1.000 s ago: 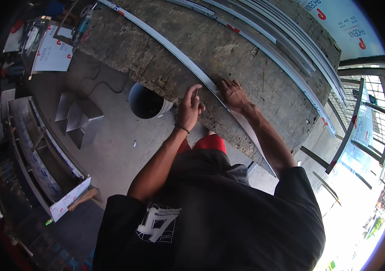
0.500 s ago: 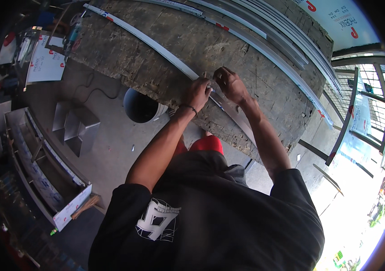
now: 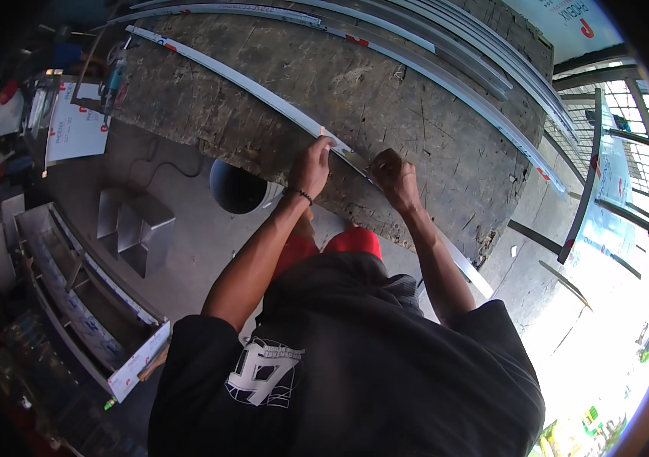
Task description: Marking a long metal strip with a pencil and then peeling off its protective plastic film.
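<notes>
A long, narrow metal strip (image 3: 241,81) lies slantwise along the near side of a worn workbench (image 3: 294,57). Pale film covers its far-left stretch, while bare, shiny metal shows between my hands. My left hand (image 3: 311,169) is closed on the strip's near edge, thumb on top; a small orange-tinted bit stands up beside the thumb. Further right along the strip, my right hand (image 3: 395,183) has its fingers curled together in a pinch at the surface. Whatever those fingertips hold is too small to make out. Beyond my right forearm the strip's end overhangs the bench.
Several long metal profiles (image 3: 446,80) lie across the bench's far side. A bucket (image 3: 242,189) stands on the floor under the near edge. Bent sheet-metal pieces (image 3: 142,228) and a long metal trough (image 3: 84,305) are at left. A metal frame (image 3: 606,190) stands at right.
My right hand has moved down and right along the strip, away from my left hand. My left hand has shifted slightly left and nearer me. The view has shifted a little.
</notes>
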